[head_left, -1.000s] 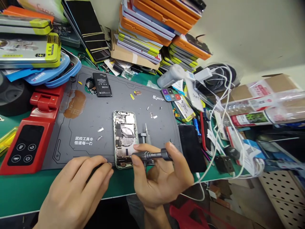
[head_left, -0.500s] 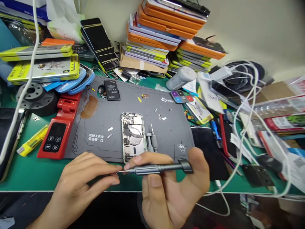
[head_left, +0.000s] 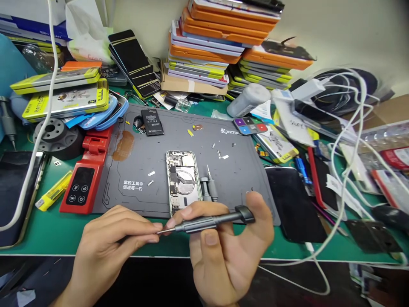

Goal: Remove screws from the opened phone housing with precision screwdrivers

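A grey precision screwdriver (head_left: 204,223) lies nearly level across my right hand (head_left: 220,260), its fingers curled around the handle near the table's front edge. Thumb and fingertips of my left hand (head_left: 108,243) pinch the thin tip; whether a tiny part sits there too I cannot make out. Just behind the hands, an opened phone (head_left: 185,181) rests on the grey work mat (head_left: 140,149), its inner parts bare and its near end partly hidden by my right hand. Two more screwdrivers (head_left: 211,183) lie to its right. Small metal pieces (head_left: 151,174) are scattered on both sides.
A phone battery (head_left: 152,123) lies at the mat's back. To the left are a red device (head_left: 76,192) and a yellow lighter-like object (head_left: 53,191). A dark-screened phone (head_left: 295,204) with a white cable (head_left: 347,162) is on the right. Stacked orange cases (head_left: 220,30) stand behind.
The view has shifted slightly, so the table's things sit further right. The screwdriver's handle end has risen a little in the right hand; both hands keep their hold.
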Action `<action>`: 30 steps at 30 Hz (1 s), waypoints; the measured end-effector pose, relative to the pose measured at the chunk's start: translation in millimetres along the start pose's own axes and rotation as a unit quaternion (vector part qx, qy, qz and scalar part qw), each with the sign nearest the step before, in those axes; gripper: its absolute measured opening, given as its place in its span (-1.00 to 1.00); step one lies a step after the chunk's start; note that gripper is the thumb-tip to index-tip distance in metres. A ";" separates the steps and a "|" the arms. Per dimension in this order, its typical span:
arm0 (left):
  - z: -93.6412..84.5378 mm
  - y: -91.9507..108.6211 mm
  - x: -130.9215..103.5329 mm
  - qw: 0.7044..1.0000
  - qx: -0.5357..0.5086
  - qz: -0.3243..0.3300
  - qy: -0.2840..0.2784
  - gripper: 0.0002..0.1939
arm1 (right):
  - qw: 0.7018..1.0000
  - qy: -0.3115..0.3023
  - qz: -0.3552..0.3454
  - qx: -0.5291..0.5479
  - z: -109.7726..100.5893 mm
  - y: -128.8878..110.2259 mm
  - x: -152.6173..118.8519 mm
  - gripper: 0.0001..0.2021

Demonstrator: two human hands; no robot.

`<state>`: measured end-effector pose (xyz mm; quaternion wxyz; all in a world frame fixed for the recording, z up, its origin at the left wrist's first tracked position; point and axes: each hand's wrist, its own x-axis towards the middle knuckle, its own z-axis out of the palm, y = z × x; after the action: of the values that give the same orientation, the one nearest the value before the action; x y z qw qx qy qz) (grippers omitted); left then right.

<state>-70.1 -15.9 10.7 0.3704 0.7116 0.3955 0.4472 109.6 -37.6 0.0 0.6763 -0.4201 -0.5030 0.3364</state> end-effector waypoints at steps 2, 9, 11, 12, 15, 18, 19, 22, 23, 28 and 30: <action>0.0 0.3 -0.1 1.000 -0.004 0.000 -0.001 -0.92 | 1.000 0.000 -0.001 -0.002 -0.6 -0.8 -0.8 -0.43; 0.3 -3.5 -3.3 1.000 -0.010 0.003 -0.007 -0.92 | 1.000 -0.023 -0.017 -0.002 -2.7 1.5 1.4 -0.45; 0.7 -4.2 -3.8 1.000 -0.005 0.010 -0.005 -0.93 | 0.999 -0.034 -0.038 -0.002 -4.5 3.8 1.7 -0.43; 1.0 -4.1 -3.7 1.000 -0.002 0.014 -0.004 -0.93 | 0.998 -0.038 -0.047 0.000 -5.3 4.8 1.5 -0.41; 1.6 -2.9 -2.7 1.000 0.008 0.023 0.000 -0.94 | 0.998 -0.026 -0.058 0.002 -6.8 6.5 0.9 -0.40; 1.7 -1.9 -2.3 1.000 0.013 0.026 -0.001 -0.95 | 0.998 -0.019 -0.064 0.004 -6.5 6.5 1.1 -0.42; 1.5 -2.0 -2.6 1.000 0.012 0.025 -0.002 -0.95 | 0.998 -0.022 -0.064 0.006 -6.3 6.5 1.4 -0.42; 0.5 -3.0 -4.1 1.000 0.008 0.022 -0.008 -0.93 | 0.997 -0.033 -0.065 0.002 -6.2 6.9 1.5 -0.41; 0.1 -3.4 -4.5 1.000 0.008 0.020 -0.010 -0.93 | 0.997 -0.035 -0.065 -0.002 -6.5 7.1 1.2 -0.41; -1.2 -4.3 -5.1 0.999 0.012 0.019 -0.023 -0.92 | 0.997 -0.036 -0.065 -0.018 -7.5 7.6 -0.1 -0.42; -1.5 -4.4 -4.7 0.999 0.014 0.020 -0.024 -0.92 | 0.997 -0.032 -0.062 -0.017 -7.0 7.3 0.1 -0.43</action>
<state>-73.8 -18.0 5.7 0.3607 0.7352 0.3788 0.4312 116.2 -36.0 -7.6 0.6723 -0.3882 -0.5551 0.2987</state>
